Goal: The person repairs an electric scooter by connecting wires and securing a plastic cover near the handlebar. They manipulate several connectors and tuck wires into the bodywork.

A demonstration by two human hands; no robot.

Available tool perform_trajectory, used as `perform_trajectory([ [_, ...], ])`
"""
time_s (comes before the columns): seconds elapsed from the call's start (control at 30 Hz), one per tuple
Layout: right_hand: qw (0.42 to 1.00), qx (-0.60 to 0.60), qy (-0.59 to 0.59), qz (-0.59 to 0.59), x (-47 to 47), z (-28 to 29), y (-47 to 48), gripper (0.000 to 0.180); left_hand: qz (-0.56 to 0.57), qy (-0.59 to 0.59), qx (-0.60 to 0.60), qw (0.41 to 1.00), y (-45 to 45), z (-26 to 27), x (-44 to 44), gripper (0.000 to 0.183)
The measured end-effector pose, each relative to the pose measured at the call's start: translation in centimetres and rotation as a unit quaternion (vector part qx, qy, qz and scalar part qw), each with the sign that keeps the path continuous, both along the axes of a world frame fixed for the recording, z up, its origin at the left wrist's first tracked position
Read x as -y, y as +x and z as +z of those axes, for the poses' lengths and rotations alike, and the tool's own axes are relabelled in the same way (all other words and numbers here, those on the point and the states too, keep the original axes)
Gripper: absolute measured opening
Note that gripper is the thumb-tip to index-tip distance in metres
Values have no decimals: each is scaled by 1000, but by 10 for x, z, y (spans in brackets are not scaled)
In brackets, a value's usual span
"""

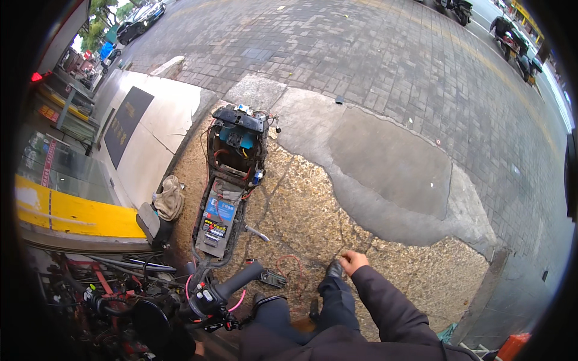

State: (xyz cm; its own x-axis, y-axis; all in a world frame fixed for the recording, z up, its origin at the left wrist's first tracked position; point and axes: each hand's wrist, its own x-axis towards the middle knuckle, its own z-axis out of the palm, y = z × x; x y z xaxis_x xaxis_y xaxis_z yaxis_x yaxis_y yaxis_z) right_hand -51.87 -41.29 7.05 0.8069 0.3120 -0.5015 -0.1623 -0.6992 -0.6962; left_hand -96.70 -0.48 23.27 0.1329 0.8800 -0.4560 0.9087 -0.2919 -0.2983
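My right hand (pixel 354 262) hangs above the pebbled ground beside my shoe, its fingers curled together with nothing visible in them. Only a sliver of my left hand (pixel 199 348) shows at the bottom edge, below the handlebar; its fingers are hidden. Before me to the left stands a stripped electric scooter frame (pixel 243 225). A battery (pixel 220 210) with a blue label lies in its floor section. Exposed wiring and a blue part (pixel 237 136) sit at its far end. Its handlebar grip (pixel 239 277) points toward my legs. A dark device (pixel 272 279) with red leads (pixel 295 261) lies beyond it.
A brown cloth (pixel 170 197) rests on a dark seat-like object (pixel 153 223) by the yellow-edged glass counter (pixel 76 214). Tangled scooter parts (pixel 104 293) crowd the lower left. A concrete patch (pixel 393 162) borders the brick paving (pixel 384 54). Parked scooters (pixel 515 43) stand far right.
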Motion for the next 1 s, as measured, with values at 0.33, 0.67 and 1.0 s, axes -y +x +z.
perform_trajectory([
  [0.33,998,3,47,38,-38,65,120,27,179,-266,7,947,68,-105,131,26],
  [0.67,964,-241,109,-17,-167,5,270,24,261,-361,73,892,235,-183,157,27],
  [1.0,926,-327,181,-58,-305,-46,409,24,381,-308,217,845,405,-188,99,27],
])
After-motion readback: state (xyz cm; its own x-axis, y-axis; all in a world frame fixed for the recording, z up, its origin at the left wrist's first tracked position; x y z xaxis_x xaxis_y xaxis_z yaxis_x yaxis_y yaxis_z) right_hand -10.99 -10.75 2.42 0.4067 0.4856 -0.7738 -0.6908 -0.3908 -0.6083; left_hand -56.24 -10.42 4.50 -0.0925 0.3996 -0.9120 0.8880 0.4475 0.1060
